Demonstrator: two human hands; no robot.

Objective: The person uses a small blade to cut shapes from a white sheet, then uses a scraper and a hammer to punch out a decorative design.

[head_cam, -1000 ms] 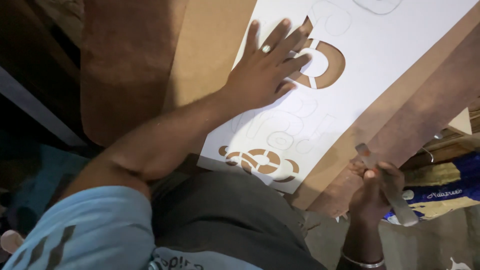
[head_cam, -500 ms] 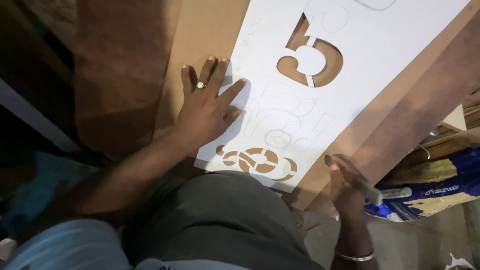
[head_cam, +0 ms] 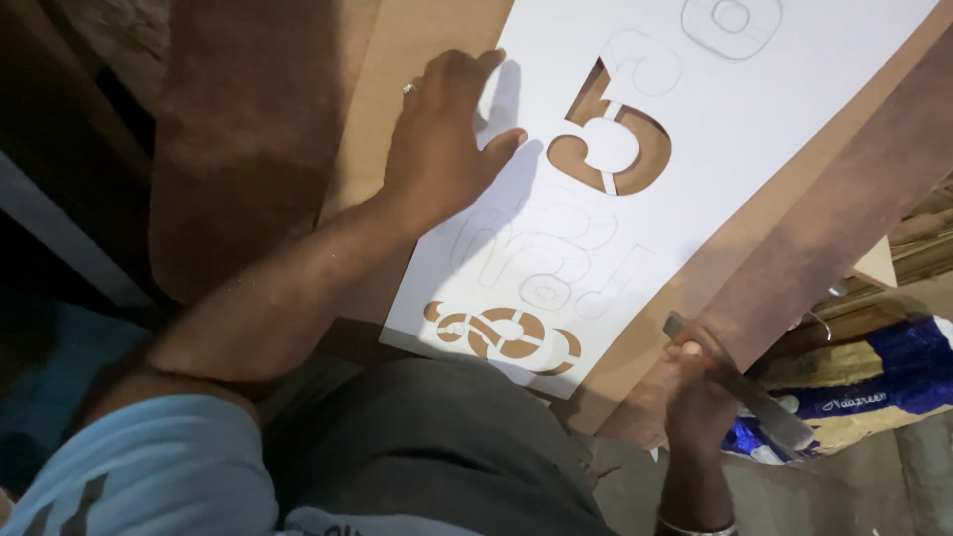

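Left hand flat, released, fingers spread on white stencil sheet left edge, right hand below the sheet, clenched around a metal cutter

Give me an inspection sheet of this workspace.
Surface: brown board under the sheet.
Job's things: white sheet with shapes cut through and others pencilled in outline.
Clutter: blue and gold packaging at the right edge.
Grippers: left hand flat across the sheet's left edge, ring on one finger; right hand gripping a metal blade tool off the sheet.
Cables: nothing seen.
Surroundings: dim; grey fabric on the person's lap.
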